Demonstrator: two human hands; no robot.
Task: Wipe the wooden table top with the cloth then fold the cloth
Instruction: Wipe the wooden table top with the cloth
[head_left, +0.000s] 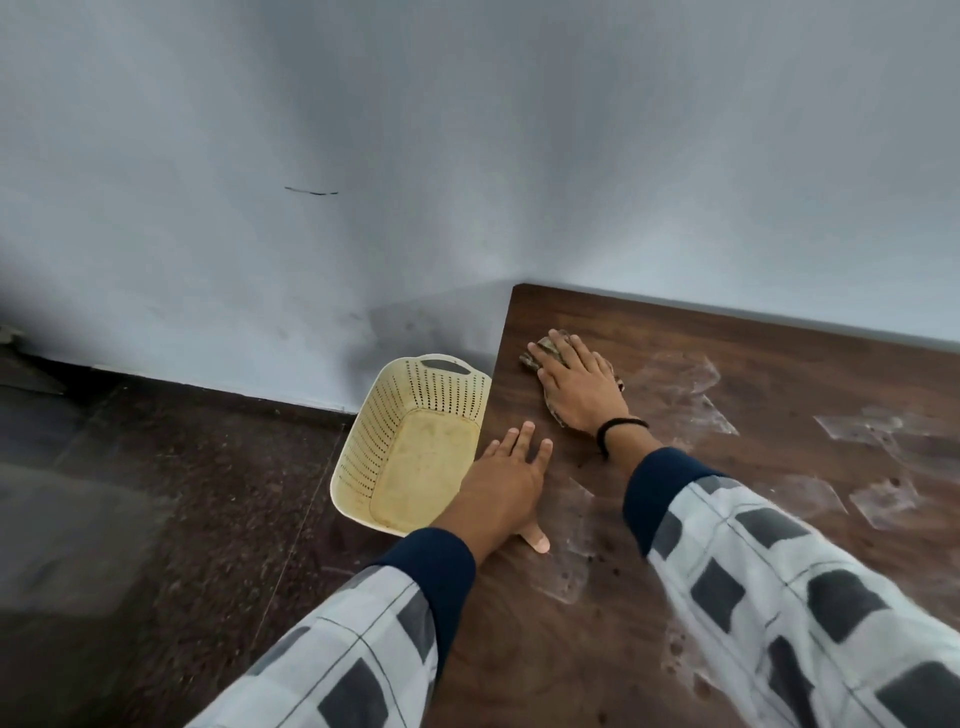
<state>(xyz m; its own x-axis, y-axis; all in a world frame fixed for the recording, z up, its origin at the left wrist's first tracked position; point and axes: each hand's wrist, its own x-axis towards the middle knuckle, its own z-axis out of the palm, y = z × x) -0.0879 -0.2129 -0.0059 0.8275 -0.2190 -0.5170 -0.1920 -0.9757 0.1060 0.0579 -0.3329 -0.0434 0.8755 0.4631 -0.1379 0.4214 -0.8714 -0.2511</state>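
The dark wooden table top fills the right half of the head view. A crumpled brown patterned cloth lies near its far left corner. My right hand presses flat on the cloth with straight, spread fingers, and most of the cloth is hidden under the palm. My left hand rests flat on the table's left edge, fingers straight and thumb pointing back toward me. A black band circles my right wrist.
A cream perforated plastic basket stands on the dark floor right beside the table's left edge. Whitish tape-like patches and smears mark the table surface to the right. A pale wall runs behind the table.
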